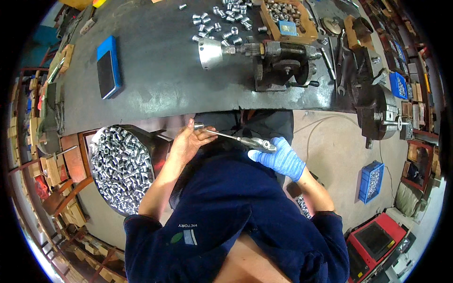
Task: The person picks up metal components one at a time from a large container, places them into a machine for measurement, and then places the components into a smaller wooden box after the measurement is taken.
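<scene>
My bare left hand (188, 143) is raised just off the bench's front edge, its thumb and fingers closed around a small silver metal fitting (198, 126). In a blue-and-white knitted glove, my right hand (282, 159) grips a silver hand tool with a long thin shaft (250, 142). That shaft points left, and its tip comes close to the fitting at my left fingers. Whether the tip goes into the fitting is too small to tell. Left of my left forearm stands a large round container (153, 174) heaped with similar metal fittings (120, 165).
On the dark bench (155, 80) are a blue-cased phone (108, 68), loose fittings (222, 21), a geared machine with a silver cup-shaped head (211, 53), and an open box (309, 33) of fittings. A vise (377, 111) is at right. Blue bin (371, 181) and red machine (377, 238) stand below.
</scene>
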Demonstrator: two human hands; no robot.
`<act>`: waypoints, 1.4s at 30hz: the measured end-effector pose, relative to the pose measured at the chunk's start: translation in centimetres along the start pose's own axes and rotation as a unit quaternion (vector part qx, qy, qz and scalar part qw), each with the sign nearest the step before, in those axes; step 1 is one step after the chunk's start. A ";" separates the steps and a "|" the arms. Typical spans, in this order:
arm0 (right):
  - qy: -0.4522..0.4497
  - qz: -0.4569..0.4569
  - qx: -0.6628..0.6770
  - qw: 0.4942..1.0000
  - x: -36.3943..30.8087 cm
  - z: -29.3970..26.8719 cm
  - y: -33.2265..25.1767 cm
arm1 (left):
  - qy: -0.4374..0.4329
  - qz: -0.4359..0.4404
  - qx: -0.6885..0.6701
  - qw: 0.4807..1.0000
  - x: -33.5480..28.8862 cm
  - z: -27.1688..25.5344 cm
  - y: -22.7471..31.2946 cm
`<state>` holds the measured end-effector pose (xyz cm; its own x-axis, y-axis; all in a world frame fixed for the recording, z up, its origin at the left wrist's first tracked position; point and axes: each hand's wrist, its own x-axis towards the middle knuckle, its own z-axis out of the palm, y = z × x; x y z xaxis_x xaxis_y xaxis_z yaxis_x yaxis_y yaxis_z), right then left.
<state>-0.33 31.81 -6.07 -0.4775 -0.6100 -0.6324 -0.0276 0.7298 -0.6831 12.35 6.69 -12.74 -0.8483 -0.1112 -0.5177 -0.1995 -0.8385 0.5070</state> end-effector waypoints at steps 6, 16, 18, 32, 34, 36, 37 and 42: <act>-0.007 0.013 0.032 0.999 -0.4 -1.0 -0.9 | 0.065 0.161 0.508 0.844 -0.5 0.8 1.3; -0.025 -0.023 0.047 0.998 1.0 -0.5 -0.9 | -0.077 0.323 0.769 0.546 -0.4 1.4 2.7; 0.013 -0.036 0.003 0.999 1.6 0.0 0.4 | -0.060 0.283 0.773 0.565 -0.4 1.3 3.1; -0.088 -0.048 -0.010 0.995 3.8 2.4 -0.9 | 0.049 0.151 0.536 0.829 -2.3 0.6 6.3; -0.085 -0.118 0.009 0.989 5.1 4.2 -1.1 | 0.023 0.174 0.499 0.849 -2.2 2.0 7.3; -0.128 -0.103 0.030 0.986 5.4 4.5 -2.1 | -0.021 0.187 0.540 0.820 -2.2 4.3 9.5; -0.103 -0.106 -0.027 0.989 6.5 4.9 -0.5 | -0.037 0.203 0.511 0.834 -1.7 5.4 10.4; -0.040 -0.137 0.096 0.985 4.3 -0.3 0.9 | -0.140 0.257 0.369 0.882 0.9 8.0 13.4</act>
<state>-2.68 29.98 -9.27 -0.4040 -0.8044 -0.4357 0.0241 0.4668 -0.8840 4.97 -0.33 -0.91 -0.9870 -0.1530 0.0485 0.0684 -0.1280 0.9894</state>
